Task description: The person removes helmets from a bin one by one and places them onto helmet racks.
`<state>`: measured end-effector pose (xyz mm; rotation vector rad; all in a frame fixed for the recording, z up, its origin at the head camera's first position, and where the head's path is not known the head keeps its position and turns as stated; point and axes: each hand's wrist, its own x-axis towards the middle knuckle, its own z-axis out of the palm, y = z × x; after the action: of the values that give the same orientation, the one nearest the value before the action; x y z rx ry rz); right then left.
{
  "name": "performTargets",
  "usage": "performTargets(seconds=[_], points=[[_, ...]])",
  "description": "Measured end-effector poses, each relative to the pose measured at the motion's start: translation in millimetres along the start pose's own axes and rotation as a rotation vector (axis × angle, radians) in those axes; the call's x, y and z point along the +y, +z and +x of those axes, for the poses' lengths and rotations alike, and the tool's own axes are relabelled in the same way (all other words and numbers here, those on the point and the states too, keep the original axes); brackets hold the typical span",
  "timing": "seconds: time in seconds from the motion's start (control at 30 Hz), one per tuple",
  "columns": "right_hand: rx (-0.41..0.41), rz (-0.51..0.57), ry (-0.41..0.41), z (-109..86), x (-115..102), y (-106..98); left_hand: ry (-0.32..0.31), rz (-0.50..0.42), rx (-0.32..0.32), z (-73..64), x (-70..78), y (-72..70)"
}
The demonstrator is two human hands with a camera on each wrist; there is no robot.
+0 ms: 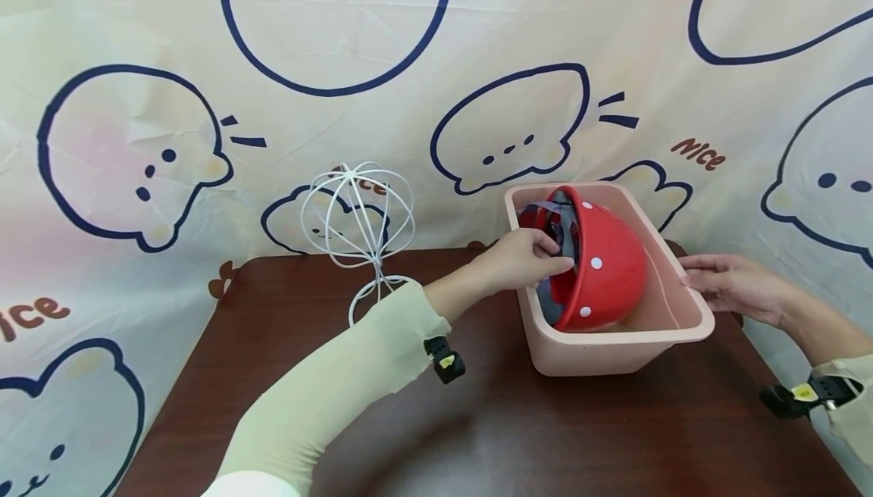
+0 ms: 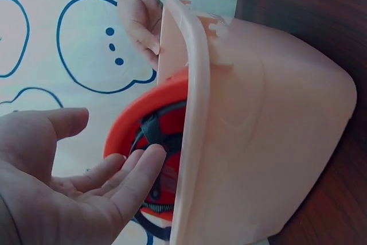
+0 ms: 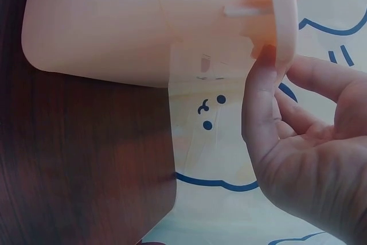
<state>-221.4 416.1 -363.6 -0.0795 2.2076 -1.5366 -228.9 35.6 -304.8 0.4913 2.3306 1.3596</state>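
Observation:
A red helmet (image 1: 614,270) with white dots lies on its side in a pink plastic bin (image 1: 555,353); its open side with dark straps (image 2: 152,129) faces left. My left hand (image 1: 521,258) reaches over the bin's left rim to the helmet's opening. In the left wrist view the fingers (image 2: 140,173) are extended by the straps and the thumb stands apart; whether they touch the straps is hard to tell. At the bin's right end, my right hand (image 1: 743,289) pinches the rim (image 3: 284,21) between thumb and fingers.
A white wire stand (image 1: 368,235) with a round cage-like top stands at the back of the dark brown table (image 1: 382,421), left of the bin. Behind the table hangs a cream cloth (image 1: 382,126) with cartoon drawings.

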Motion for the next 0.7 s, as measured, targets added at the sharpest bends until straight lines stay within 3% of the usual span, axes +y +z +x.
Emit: performTargets(seconds=[0.23, 0.47, 0.7], points=[[0.025, -0.031, 0.011, 0.0, -1, 1, -0.094, 0.032, 0.039, 7.7, 12.7, 18.1], [0.046, -0.075, 0.022, -0.4, -1, 3, -0.132, 0.089, 0.038, 12.8, 20.3, 32.6], [0.044, -0.089, 0.013, -1.3, -2, 3, -0.148, 0.138, 0.078, 19.4, 20.5, 41.6]])
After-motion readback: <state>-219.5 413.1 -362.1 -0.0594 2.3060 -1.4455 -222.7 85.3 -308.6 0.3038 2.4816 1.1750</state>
